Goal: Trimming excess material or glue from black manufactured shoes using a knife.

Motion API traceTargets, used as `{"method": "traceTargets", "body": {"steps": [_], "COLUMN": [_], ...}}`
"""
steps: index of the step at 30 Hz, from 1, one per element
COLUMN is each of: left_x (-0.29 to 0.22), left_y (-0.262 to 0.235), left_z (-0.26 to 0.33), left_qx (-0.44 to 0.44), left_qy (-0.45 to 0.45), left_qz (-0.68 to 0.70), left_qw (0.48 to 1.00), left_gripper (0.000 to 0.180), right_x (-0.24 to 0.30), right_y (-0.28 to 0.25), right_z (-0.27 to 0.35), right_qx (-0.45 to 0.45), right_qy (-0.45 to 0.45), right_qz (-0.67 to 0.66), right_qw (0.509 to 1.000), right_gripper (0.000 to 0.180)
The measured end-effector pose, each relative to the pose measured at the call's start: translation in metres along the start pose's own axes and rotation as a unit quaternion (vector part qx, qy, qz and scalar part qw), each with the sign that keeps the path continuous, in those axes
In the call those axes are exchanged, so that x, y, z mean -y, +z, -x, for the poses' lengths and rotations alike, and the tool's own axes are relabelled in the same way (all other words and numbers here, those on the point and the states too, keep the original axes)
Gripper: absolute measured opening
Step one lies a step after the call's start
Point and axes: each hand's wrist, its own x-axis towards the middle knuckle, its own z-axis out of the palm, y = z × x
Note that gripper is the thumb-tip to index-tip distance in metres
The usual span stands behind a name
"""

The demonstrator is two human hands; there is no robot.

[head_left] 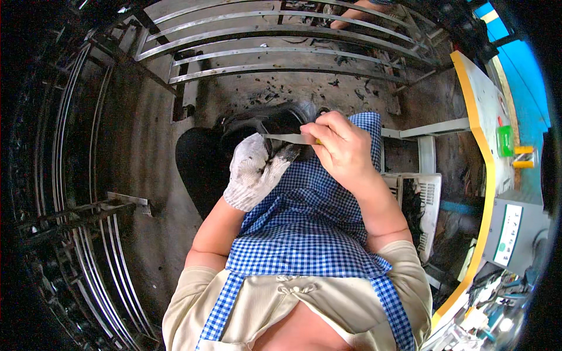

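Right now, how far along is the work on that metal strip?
Done: bent metal frames already lie on the floor ahead and stand stacked at the left. In hand: the bare right hand pinches a thin metal strip, while the gloved left hand grips a dark piece just under it, over the checked apron. Left: the strip is not yet attached to any frame; how many more remain cannot be told.
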Motion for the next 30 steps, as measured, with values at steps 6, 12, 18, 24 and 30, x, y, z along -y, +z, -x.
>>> {"method": "traceTargets", "body": {"steps": [6,12,18,24,30], "left_x": [0.007,0.002,0.007,0.008,0.004], "left_y": [0.007,0.007,0.008,0.007,0.006], "left_z": [0.001,0.0,0.002,-0.002,0.001], "left_qx": [-0.029,-0.015,-0.001,-0.01,-0.02], "left_qy": [-0.007,-0.051,-0.067,-0.054,-0.039], "left_qz": [0.07,0.176,0.172,0.177,0.161], "left_qw": [0.997,0.983,0.983,0.983,0.986], "left_gripper": [0.018,0.019,0.017,0.02,0.022], "right_x": [-0.012,-0.016,-0.021,-0.014,-0.008], "right_y": [0.028,0.032,0.021,0.019,0.017], "right_z": [0.007,0.023,0.028,0.023,0.012], "right_qx": [-0.016,-0.087,-0.194,-0.125,-0.036], "right_qy": [0.106,0.382,0.32,0.25,0.139], "right_qz": [-0.144,-0.601,-0.725,-0.512,-0.16], "right_qw": [0.984,0.696,0.578,0.812,0.977], "right_gripper": [0.014,0.013,0.015,0.012,0.022]}}
